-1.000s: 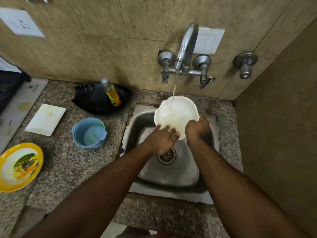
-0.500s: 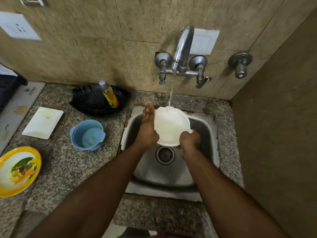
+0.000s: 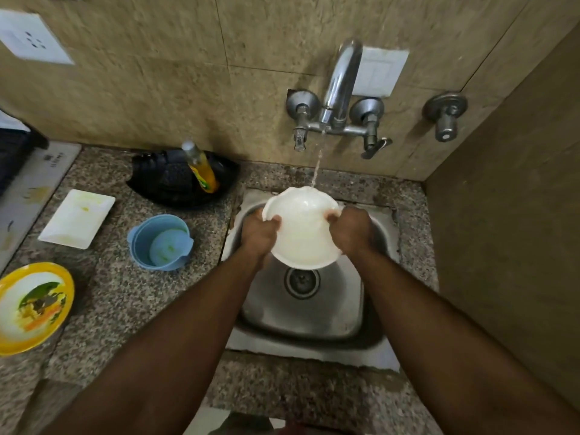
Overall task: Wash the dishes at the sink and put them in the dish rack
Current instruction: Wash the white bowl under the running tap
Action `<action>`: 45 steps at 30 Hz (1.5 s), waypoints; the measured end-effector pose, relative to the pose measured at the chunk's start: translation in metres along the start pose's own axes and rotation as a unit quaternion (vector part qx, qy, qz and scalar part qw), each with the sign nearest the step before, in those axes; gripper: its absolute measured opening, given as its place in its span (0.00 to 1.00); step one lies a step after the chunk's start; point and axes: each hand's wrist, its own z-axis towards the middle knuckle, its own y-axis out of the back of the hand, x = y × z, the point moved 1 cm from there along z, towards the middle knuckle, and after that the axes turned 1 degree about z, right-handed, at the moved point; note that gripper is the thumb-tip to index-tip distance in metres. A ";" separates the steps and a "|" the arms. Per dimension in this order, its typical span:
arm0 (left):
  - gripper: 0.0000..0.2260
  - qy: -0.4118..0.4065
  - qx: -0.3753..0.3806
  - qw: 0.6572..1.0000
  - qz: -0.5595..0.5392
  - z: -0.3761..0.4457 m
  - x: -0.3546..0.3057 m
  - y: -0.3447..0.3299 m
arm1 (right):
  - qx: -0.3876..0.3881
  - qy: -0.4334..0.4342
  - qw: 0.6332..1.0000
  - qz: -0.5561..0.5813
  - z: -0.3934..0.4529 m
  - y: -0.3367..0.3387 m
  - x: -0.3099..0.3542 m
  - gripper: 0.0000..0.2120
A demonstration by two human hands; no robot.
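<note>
A white bowl (image 3: 303, 229) is held over the steel sink (image 3: 373, 312), its inside facing me. Water from the wall tap (image 3: 340, 86) falls on its far rim. My left hand (image 3: 260, 234) grips the bowl's left rim, thumb on the inside. My right hand (image 3: 350, 229) grips the right rim the same way. The sink's drain (image 3: 302, 282) shows just below the bowl.
On the granite counter to the left are a blue cup (image 3: 161, 241), a white rectangular plate (image 3: 77, 218) and a yellow-rimmed plate (image 3: 31, 306) with food remains. A yellow soap bottle (image 3: 202, 167) leans in a black dish (image 3: 175, 183) by the wall. A wall stands close on the right.
My left hand has gone from lying flat beside the bowl to gripping its left rim. My right hand moved from the lower edge up to the right rim. The bowl now faces me more squarely.
</note>
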 end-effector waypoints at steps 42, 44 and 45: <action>0.27 0.084 0.062 0.993 -0.062 0.001 0.008 -0.015 | 0.222 0.293 0.876 -0.314 -0.005 -0.028 0.003 0.32; 0.27 0.076 0.027 0.996 -0.045 -0.001 0.005 -0.018 | 0.174 0.254 0.904 -0.296 -0.010 -0.037 0.002 0.36; 0.28 0.070 0.008 0.997 -0.021 -0.002 0.004 -0.019 | 0.157 0.215 0.924 -0.274 -0.013 -0.042 0.000 0.39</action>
